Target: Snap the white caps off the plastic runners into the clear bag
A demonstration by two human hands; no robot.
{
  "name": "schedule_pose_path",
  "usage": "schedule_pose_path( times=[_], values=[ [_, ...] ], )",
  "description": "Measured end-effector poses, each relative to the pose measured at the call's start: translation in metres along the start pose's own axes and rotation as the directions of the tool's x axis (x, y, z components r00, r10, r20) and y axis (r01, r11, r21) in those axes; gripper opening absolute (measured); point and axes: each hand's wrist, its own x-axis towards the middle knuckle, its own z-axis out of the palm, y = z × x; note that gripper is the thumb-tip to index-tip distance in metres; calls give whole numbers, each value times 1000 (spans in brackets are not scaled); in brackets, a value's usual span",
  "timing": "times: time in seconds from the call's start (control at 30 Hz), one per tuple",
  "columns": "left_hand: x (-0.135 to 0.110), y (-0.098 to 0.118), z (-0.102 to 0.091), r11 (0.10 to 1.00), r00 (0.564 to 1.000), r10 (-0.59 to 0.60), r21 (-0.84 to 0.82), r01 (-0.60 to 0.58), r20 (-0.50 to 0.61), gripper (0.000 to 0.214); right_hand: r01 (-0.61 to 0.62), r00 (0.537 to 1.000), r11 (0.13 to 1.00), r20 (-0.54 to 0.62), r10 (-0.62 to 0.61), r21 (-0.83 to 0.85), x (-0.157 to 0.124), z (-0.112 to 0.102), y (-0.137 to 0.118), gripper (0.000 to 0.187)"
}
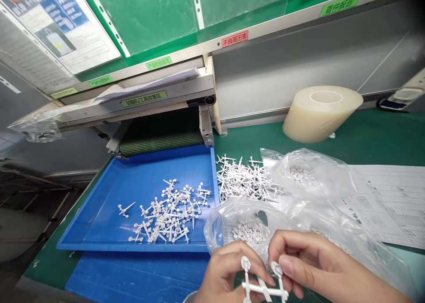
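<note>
Head view:
- A white plastic piece [263,289], branched like a small ladder with round ends, stands at the near edge of the scene, between the two hands.
- The left hand [222,274] grips the piece by its left upright, with thumb and fingers closed near a round end. The right hand [308,261] pinches the round end of the right upright in the same way.
- Just beyond the hands lies a clear plastic bag [229,221] holding small grey discs [249,232]. Its film runs on to the right, under the right forearm.
- To the left, a blue tray [99,219] holds a loose heap of white plastic pieces [169,214]. A bigger heap [242,179] lies on the green worktop [365,135], against the tray's right rim.
- Farther right, a second clear bag [318,170] holds more discs and lies partly over a printed sheet [388,201].
- At the far right, a pale roll of film [320,113] lies tilted on the worktop. At the far left stands a machine with a dark belt [161,143].
- The bottom edge cuts off the piece's lower end, and fingers hide parts of it. The discs look blurred through the bags.
</note>
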Motion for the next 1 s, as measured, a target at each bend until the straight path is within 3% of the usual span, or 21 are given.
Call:
schedule_pose_path(
  times=[0.33,0.5,0.57,0.63,0.7,0.77,0.83,0.87,0.93,1.0],
  values=[
    [-1,4,1,994,1000,19,111,-18,-8,24,-13,1000,999,-3,12,-36,-1,-1,1,44],
    [3,10,-2,931,986,163,324,-166,36,19,-120,989,992,93,115,46,7,-1,3,44],
    [3,10,-3,924,984,178,341,-172,13,21,-117,990,991,81,111,69,8,-1,5,44],
    [2,9,-2,948,992,120,303,-100,-47,23,-27,998,999,-51,26,-18,7,0,9,42],
    [0,6,-1,967,994,33,256,-5,-105,28,100,966,964,-209,-154,-246,3,2,13,33],
    [-2,3,1,973,987,-48,214,81,-152,34,206,900,854,-249,-357,-478,-1,2,19,20],
    [-4,1,3,972,974,-121,177,156,-189,38,273,850,755,-218,-479,-596,-4,2,24,11],
    [-4,1,3,969,966,-155,158,189,-207,40,282,836,743,-224,-501,-608,-4,2,27,10],
    [-4,2,3,962,949,-202,130,239,-242,42,256,843,825,-302,-446,-504,-3,2,29,11],
    [-3,4,3,960,937,-203,132,248,-284,40,198,913,959,-319,-255,-200,1,4,30,20]
  ],
)
